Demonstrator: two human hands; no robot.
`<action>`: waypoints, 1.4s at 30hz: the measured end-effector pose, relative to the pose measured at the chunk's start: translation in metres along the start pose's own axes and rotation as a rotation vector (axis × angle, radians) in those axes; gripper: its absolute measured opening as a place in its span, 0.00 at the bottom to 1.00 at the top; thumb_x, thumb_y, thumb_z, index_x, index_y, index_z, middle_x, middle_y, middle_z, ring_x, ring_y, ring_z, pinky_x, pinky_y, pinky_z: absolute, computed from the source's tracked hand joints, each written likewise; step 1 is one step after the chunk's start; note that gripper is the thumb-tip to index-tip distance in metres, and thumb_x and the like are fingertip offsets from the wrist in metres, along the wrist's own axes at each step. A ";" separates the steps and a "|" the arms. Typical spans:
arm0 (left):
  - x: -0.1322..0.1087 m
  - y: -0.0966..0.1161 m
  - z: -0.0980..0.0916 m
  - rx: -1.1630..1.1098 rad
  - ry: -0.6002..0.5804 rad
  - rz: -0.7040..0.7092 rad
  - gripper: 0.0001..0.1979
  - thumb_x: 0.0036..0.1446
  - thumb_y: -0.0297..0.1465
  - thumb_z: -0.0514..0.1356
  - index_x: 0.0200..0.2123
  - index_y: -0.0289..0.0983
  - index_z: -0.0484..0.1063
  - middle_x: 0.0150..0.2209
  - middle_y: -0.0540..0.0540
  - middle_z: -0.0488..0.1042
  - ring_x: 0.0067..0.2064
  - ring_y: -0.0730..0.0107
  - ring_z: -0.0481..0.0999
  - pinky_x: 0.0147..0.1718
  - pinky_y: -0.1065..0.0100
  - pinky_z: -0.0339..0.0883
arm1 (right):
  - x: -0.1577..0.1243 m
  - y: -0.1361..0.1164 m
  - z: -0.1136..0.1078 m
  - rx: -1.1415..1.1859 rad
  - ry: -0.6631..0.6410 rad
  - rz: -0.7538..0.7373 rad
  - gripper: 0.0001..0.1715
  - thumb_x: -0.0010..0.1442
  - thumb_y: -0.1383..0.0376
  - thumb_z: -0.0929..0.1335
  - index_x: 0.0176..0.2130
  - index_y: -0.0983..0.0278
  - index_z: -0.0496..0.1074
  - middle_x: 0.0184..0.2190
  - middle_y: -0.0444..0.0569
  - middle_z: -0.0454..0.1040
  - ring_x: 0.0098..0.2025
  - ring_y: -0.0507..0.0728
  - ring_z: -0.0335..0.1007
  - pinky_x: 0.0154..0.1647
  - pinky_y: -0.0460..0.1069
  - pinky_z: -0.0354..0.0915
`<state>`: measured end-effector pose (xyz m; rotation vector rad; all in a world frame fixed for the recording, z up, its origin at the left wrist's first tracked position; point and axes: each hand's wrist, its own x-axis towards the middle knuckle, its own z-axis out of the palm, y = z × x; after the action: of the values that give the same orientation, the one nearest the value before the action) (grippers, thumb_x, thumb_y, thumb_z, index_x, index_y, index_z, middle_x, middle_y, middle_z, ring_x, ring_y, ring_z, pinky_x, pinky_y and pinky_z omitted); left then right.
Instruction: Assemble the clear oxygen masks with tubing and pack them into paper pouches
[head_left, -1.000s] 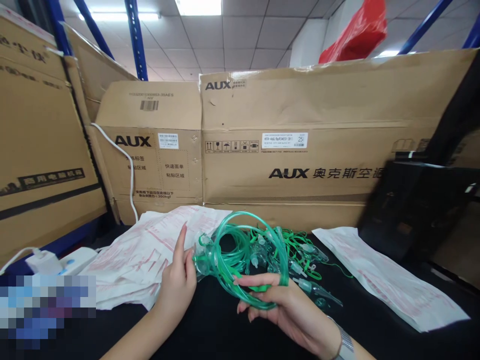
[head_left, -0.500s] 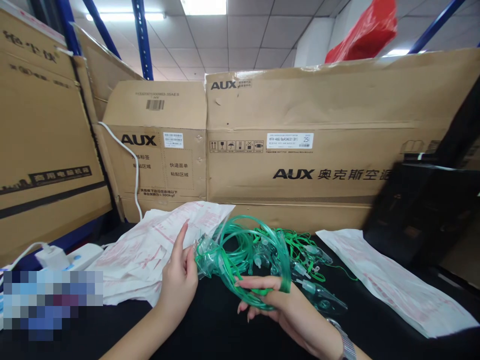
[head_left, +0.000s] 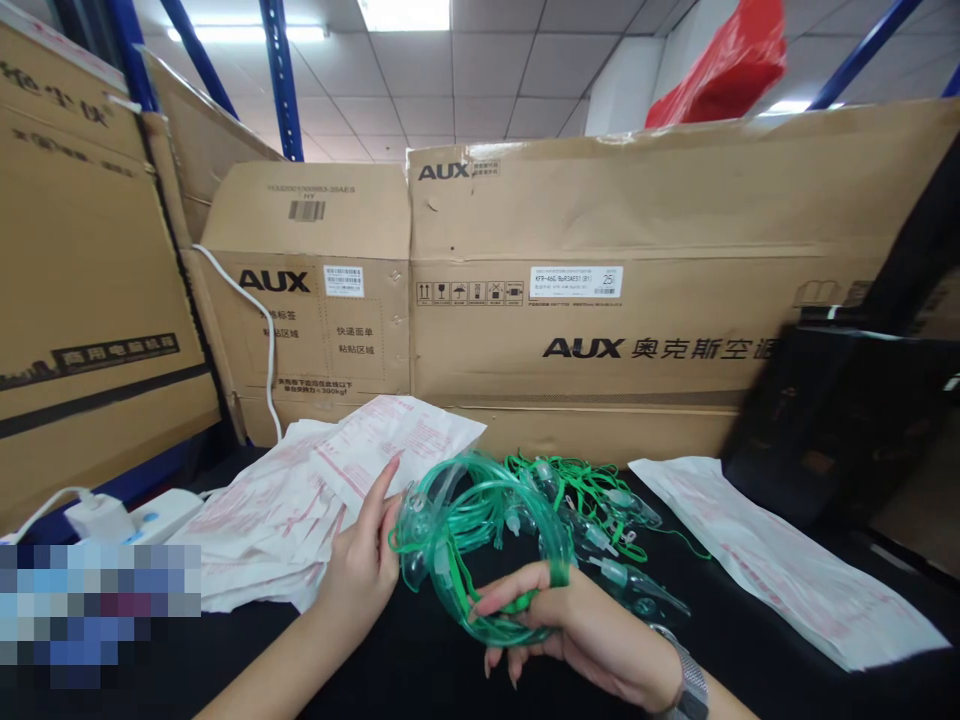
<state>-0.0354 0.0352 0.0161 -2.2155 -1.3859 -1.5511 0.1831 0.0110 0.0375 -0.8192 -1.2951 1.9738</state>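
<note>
A coil of green clear tubing with an oxygen mask (head_left: pixel 480 545) sits between my hands over the black table (head_left: pixel 420 660). My right hand (head_left: pixel 577 630) holds the coil from below, its fingers curled through the loops. My left hand (head_left: pixel 364 560) grips the mask end at the coil's left side, with the forefinger stretched upward. Behind the coil lies a heap of more green masks and tubes (head_left: pixel 600 510). A watch is on my right wrist.
A stack of white paper pouches with red print (head_left: pixel 300 500) lies left of my hands, and another pouch (head_left: pixel 780 565) lies on the right. Large AUX cardboard boxes (head_left: pixel 600 300) wall off the back. A white power strip and charger (head_left: pixel 120 515) sit far left; a black object (head_left: pixel 840 420) stands right.
The coil has dropped a little and been squeezed tighter between my hands. My right fingers have curled further round the tubing, and my left hand has closed in on the mask.
</note>
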 end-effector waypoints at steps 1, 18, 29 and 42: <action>-0.001 -0.002 0.001 0.022 -0.010 0.059 0.26 0.58 0.23 0.46 0.59 0.36 0.46 0.40 0.42 0.77 0.39 0.69 0.77 0.37 0.71 0.71 | 0.000 0.000 -0.002 0.002 -0.008 0.025 0.18 0.38 0.75 0.61 0.29 0.73 0.75 0.28 0.55 0.75 0.29 0.60 0.73 0.25 0.48 0.64; -0.002 -0.007 0.009 0.159 0.050 0.044 0.24 0.59 0.25 0.47 0.58 0.35 0.48 0.48 0.39 0.71 0.41 0.66 0.76 0.37 0.71 0.70 | 0.001 -0.010 -0.021 0.345 0.343 0.085 0.18 0.43 0.80 0.60 0.34 0.77 0.72 0.29 0.58 0.74 0.32 0.56 0.74 0.37 0.47 0.67; 0.003 0.003 0.002 0.105 0.109 -0.187 0.21 0.59 0.28 0.47 0.56 0.35 0.53 0.41 0.40 0.76 0.38 0.67 0.77 0.31 0.71 0.71 | 0.007 0.001 -0.029 0.391 0.376 0.074 0.19 0.42 0.81 0.60 0.34 0.78 0.73 0.31 0.59 0.75 0.34 0.59 0.74 0.40 0.49 0.67; 0.002 -0.009 0.003 0.498 0.093 0.272 0.33 0.55 0.19 0.46 0.61 0.33 0.34 0.42 0.35 0.75 0.22 0.70 0.74 0.21 0.70 0.69 | 0.006 0.023 0.013 0.042 0.206 -0.222 0.18 0.46 0.69 0.65 0.38 0.71 0.74 0.24 0.53 0.77 0.26 0.56 0.72 0.30 0.51 0.64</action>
<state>-0.0398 0.0436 0.0129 -1.9040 -1.2155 -1.0617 0.1656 0.0009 0.0195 -0.7986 -1.1665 1.6904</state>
